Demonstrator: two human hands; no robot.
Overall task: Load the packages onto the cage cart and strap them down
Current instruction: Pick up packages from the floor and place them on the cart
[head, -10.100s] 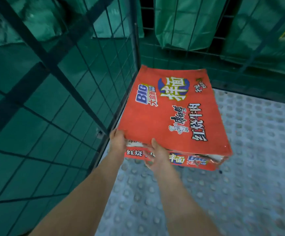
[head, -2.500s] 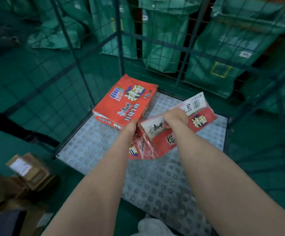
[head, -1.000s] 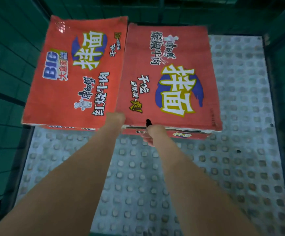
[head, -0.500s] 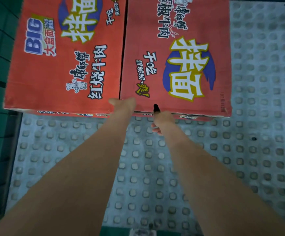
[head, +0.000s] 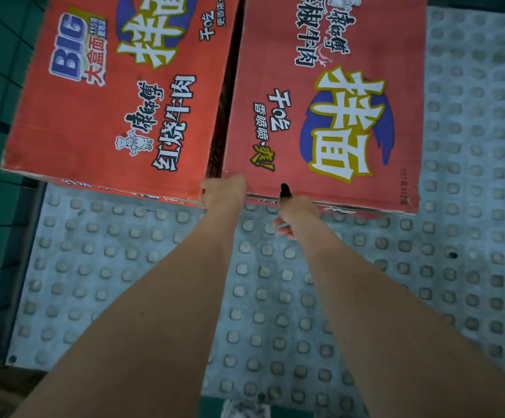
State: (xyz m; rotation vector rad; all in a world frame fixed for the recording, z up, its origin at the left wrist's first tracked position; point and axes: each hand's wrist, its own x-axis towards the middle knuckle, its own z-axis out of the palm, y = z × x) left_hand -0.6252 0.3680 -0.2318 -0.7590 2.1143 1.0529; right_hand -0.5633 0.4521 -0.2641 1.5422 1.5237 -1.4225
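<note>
Your left grip [head: 222,191] closed on the near corner of the right red box [head: 329,101]. Your right grip [head: 298,215] held a black pen [head: 284,190] just below that box's edge. The left red box [head: 115,95] sat beside your left grip on the bumpy cart floor [head: 471,236].

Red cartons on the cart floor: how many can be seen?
2. The left carton lies by the cage wall; the right carton lies beside it, a narrow gap between. More may be hidden above the frame.

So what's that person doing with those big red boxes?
A person is loading red cardboard noodle boxes onto a cage cart's grey studded floor. The left-hand box lies by the cart's left side. Both hands are at the near edge of the right-hand box, which sits beside it with a narrow gap between them. The left hand is at its corner; the right hand also holds a black marker. No strap shows.
</note>
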